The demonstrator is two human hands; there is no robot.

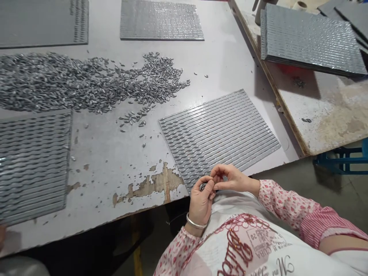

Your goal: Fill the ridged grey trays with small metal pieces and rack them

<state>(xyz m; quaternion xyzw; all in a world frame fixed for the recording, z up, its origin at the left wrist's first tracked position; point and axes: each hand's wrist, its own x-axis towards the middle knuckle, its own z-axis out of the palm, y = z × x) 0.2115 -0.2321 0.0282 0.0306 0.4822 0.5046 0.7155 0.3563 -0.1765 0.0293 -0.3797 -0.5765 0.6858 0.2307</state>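
My left hand (200, 203) is curled at the table's front edge, with a few small dark-grey shiny pieces (202, 186) showing between its thumb and fingers. My right hand (230, 179) meets it, fingers bent and tips pinched against the left fingertips; whatever they hold is hidden. Just beyond both hands lies a grey ribbed board (227, 130), slanted on the table. Along its left side, rows of seed-shaped pieces (184, 149) sit in the grooves, while the grooves farther right show bare.
A long heap of loose seed-shaped grey pieces (94, 82) spreads across the table. Other ribbed boards lie at the left (34, 165), far left (37, 23) and back (161, 21). On the right-hand table (339, 111) stands a board stack (313, 40). A blue stool (342, 161) is below.
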